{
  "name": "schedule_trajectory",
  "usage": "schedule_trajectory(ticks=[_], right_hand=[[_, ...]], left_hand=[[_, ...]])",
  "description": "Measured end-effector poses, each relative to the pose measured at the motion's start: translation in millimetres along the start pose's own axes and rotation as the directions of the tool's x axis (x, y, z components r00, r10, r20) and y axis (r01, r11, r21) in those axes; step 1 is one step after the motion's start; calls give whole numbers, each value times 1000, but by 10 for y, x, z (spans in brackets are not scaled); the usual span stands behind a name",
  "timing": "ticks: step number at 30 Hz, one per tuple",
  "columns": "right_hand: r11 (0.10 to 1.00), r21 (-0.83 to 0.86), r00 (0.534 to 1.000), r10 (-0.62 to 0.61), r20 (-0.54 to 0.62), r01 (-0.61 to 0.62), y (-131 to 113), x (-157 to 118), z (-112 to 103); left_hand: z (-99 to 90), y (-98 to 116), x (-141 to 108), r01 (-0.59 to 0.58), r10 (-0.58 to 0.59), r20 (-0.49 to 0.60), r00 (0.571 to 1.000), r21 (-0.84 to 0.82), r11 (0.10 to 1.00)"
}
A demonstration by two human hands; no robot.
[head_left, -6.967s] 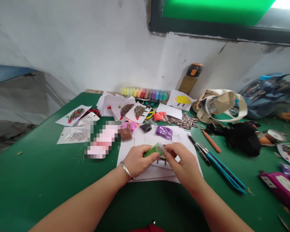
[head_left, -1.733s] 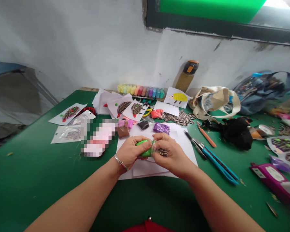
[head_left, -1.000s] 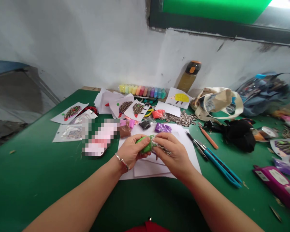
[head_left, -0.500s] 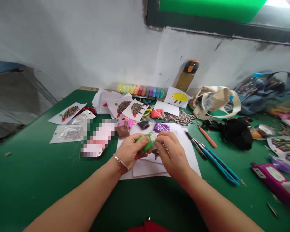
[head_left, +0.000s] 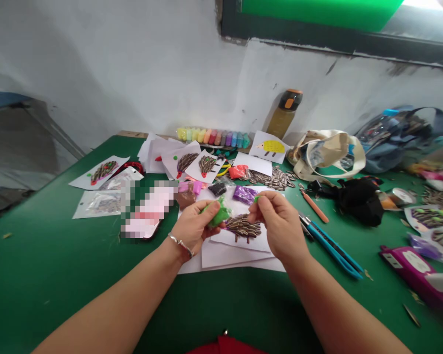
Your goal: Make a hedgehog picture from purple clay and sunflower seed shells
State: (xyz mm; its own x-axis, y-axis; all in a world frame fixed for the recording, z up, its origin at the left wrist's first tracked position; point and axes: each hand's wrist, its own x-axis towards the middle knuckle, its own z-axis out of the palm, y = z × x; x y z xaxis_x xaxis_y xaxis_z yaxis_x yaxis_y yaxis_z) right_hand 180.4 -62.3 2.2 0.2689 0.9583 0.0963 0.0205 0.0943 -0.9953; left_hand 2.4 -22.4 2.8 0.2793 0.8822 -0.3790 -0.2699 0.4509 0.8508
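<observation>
My left hand (head_left: 196, 221) is closed round a packet of green modelling clay (head_left: 220, 214) in clear wrapping. My right hand (head_left: 280, 223), apart from it, pinches a small bit of green clay (head_left: 257, 198) between thumb and forefinger. Between and below both hands lies a hedgehog picture (head_left: 244, 226) on white paper, its spines made of striped sunflower seeds. Sheets of white paper (head_left: 225, 256) are stacked under it. Just beyond the hands sit packets of purple clay (head_left: 244, 194), black clay (head_left: 217, 189) and brown clay (head_left: 186, 196).
Loose sunflower seeds (head_left: 275, 178) and red clay (head_left: 238, 172) lie behind. Blue tweezers (head_left: 334, 248) and an orange-handled tool (head_left: 315, 209) are at the right, near a black cloth item (head_left: 362, 202). A bottle (head_left: 283, 115) leans on the wall. Finished seed pictures (head_left: 104, 171) lie left.
My right hand has pulled away to the right from the green clay packet, with a small green bit between its fingertips. The seed hedgehog underneath now shows more fully.
</observation>
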Motion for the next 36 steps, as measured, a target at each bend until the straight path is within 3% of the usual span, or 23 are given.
schedule_trajectory(ticks=[5, 9, 12, 15, 20, 26, 32, 36], right_hand=[[979, 186, 997, 79, 3, -78, -79, 87, -155], [971, 236, 997, 59, -41, -48, -179, 138, -272], [978, 207, 997, 40, -71, -25, -217, 160, -330], [987, 156, 999, 48, -21, -44, -218, 154, -347], [996, 85, 998, 26, 59, -31, -209, 118, -336], [998, -7, 998, -61, 27, 61, -240, 117, -351], [993, -91, 996, -72, 46, 75, -295, 150, -399], [999, -43, 1000, 0, 20, 0, -212, 125, -423]], left_hand=[[-118, 13, 108, -178, 187, -48, 981, 160, 971], [-190, -2, 185, -257, 289, -60, 955, 314, 914], [-236, -11, 228, -311, 369, -38, 929, 464, 829], [-273, -11, 253, -339, 442, -8, 897, 629, 699], [-277, -21, 259, -334, 501, 40, 864, 791, 513], [-273, -61, 276, -419, 577, 172, 798, 846, 328], [-298, -57, 310, -388, 557, 214, 802, 896, 215], [-315, -55, 323, -359, 574, 218, 789, 922, 143]])
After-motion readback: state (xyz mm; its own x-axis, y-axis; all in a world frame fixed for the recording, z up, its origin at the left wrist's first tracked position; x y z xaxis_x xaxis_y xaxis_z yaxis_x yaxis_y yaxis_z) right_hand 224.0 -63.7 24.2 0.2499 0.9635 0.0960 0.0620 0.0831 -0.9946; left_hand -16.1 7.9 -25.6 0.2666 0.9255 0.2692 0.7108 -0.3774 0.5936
